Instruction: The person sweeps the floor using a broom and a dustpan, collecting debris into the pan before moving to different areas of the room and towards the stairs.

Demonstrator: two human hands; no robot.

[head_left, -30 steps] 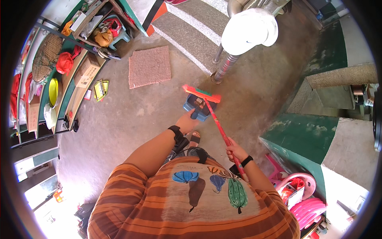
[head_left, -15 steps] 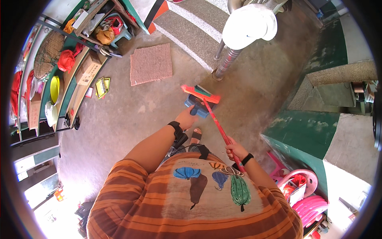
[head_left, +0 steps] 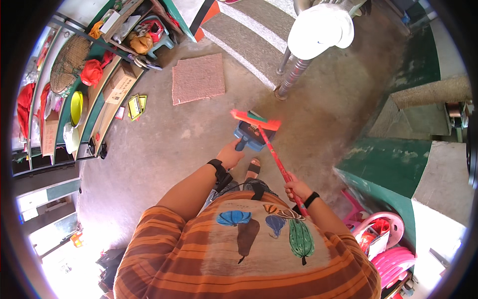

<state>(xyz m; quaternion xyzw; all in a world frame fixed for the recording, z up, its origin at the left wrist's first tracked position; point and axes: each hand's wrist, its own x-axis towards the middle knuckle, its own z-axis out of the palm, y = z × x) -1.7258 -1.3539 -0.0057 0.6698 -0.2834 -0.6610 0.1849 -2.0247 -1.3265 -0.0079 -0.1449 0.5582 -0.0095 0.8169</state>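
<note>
My left hand is closed on the handle of a blue dustpan, held out over the concrete floor in front of my feet. Some small brown debris shows inside the pan. In my right hand, wrapped around its red stick, is a broom. Its orange-red head lies across the pan's far edge, slightly blurred; its bristles look green. Whether the head touches the pan I cannot tell.
A brown mat lies ahead on the left, before striped steps. A metal post stands ahead. Loaded shelves line the left. A green-sided ledge and pink plastic stools are at right.
The whole view has shifted a little, so the floor and shelves sit further right. More of the dustpan's inside shows below the broom head. Both hands keep their grips.
</note>
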